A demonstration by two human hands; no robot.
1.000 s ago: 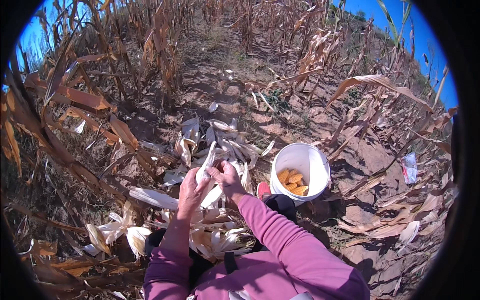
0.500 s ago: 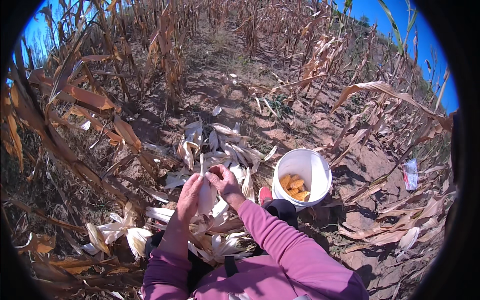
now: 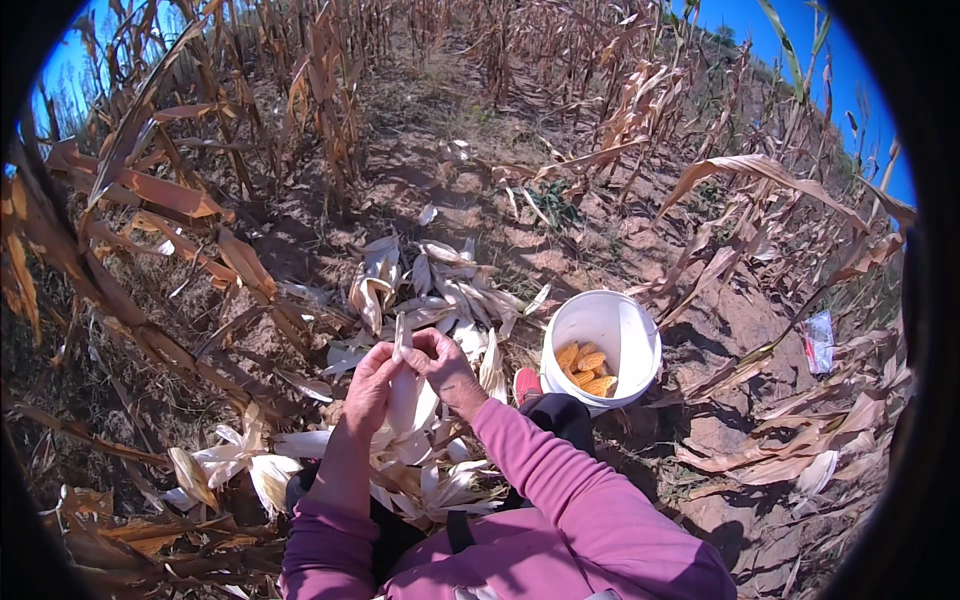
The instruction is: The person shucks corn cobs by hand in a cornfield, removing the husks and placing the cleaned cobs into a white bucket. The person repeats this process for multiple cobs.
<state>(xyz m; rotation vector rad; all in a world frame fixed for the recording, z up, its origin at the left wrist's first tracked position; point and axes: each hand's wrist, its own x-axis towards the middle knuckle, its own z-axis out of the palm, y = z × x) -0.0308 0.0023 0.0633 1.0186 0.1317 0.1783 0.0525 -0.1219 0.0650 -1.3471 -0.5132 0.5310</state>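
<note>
An ear of corn in its pale husk (image 3: pixel 403 398) stands between my hands, its tip pointing away from me. My left hand (image 3: pixel 370 385) grips it from the left near the top. From the other side, the fingers of my right hand (image 3: pixel 445 372) pinch the husk close to the tip. No kernels show on this ear. Loose cream husks (image 3: pixel 455 285) lie in a heap just beyond my hands, and more husks (image 3: pixel 430 490) cover the ground below them. To the right, a white bucket (image 3: pixel 640 345) holds several husked yellow corn cobs (image 3: pixel 587 368).
Dry corn stalks (image 3: pixel 130 310) lean in close on the left, and a long dry leaf (image 3: pixel 760 172) arches over on the right. My red shoe (image 3: pixel 527 384) touches the bucket's left side. A plastic wrapper (image 3: pixel 819 342) lies at far right. Bare, clumpy soil runs between the rows.
The husk at the tip has opened wider, and a strip now hangs down the ear's right side. Both hands have stayed near the tip, shifting slightly left. The view has moved a little.
</note>
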